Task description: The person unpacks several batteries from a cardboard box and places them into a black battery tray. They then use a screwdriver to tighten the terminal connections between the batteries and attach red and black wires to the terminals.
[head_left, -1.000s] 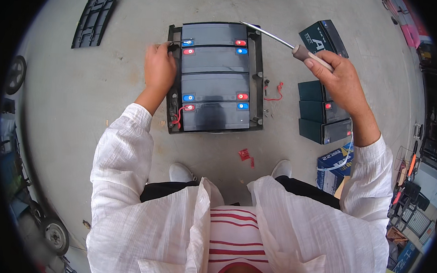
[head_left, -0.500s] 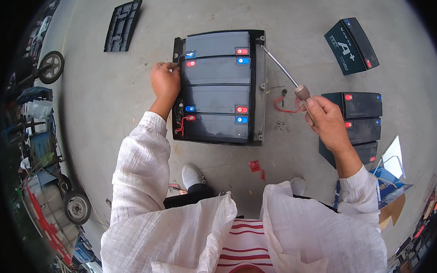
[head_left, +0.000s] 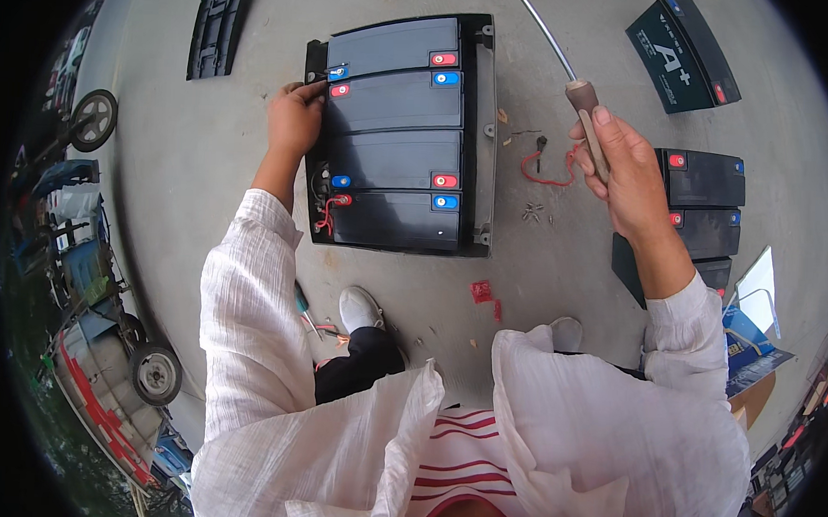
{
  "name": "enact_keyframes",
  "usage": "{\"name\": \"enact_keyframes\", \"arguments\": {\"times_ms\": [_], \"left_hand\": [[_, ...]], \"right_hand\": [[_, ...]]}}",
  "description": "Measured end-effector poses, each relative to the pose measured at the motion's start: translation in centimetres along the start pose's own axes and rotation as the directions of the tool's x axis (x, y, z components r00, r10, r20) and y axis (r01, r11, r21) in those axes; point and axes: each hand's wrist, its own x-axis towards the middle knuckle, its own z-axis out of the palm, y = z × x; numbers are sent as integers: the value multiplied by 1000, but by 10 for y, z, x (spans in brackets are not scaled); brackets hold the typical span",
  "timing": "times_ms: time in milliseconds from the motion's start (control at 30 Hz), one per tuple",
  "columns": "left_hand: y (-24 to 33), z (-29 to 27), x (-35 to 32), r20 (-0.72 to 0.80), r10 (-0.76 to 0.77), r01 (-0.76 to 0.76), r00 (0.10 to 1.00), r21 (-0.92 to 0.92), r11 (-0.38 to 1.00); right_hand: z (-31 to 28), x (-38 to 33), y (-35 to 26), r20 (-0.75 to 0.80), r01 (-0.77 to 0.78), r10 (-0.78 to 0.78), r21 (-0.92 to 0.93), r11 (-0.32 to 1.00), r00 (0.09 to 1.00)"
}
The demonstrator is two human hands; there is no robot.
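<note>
A black battery case (head_left: 481, 169) lies on the floor in front of me, holding a row of dark batteries (head_left: 398, 101) with red and blue terminals. My left hand (head_left: 292, 122) is at the case's left edge, beside the upper blue terminal (head_left: 337, 72). Its fingertips are pressed together by a short wire there; what they pinch is too small to make out. In my right hand (head_left: 628, 171) is a screwdriver (head_left: 583, 98) with a wooden handle, gripped to the right of the case. The long metal shaft points up and left, off the batteries. A red wire (head_left: 325, 219) curls at the lower-left terminal.
To the right, one battery (head_left: 667, 62) stands apart from a group of batteries (head_left: 699, 179). A red lead (head_left: 547, 181) and small screws (head_left: 532, 212) lie beside the case. A black cover (head_left: 219, 28) is far left; a teal-handled screwdriver (head_left: 301, 300) lies near my shoe.
My right hand has lifted the screwdriver up and away from the case's right edge, where its tip was. My left hand stays at the left edge. The whole view has shifted slightly.
</note>
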Motion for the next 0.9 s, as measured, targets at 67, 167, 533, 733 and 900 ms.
{"name": "enact_keyframes", "arguments": {"times_ms": [67, 167, 533, 733, 900], "left_hand": [[49, -16, -28, -224, 51, -11, 973, 178, 984], [160, -47, -100, -249, 185, -255, 951, -285, 924], [294, 163, -222, 302, 92, 77, 949, -502, 861], [298, 216, -172, 73, -334, 327, 940, -476, 817], [296, 234, -164, 179, -443, 476, 879, -410, 778]], "right_hand": [[-6, 0, -5, -41, 25, -23, 34, 999, 999], [-14, -6, -8, -100, 66, -59, 66, 996, 993], [-37, -32, -20, -176, 124, -106, 100, 987, 979], [-58, -47, -16, -222, 148, -118, 121, 982, 968], [-61, -47, -19, -208, 107, -85, 98, 989, 974]]}}
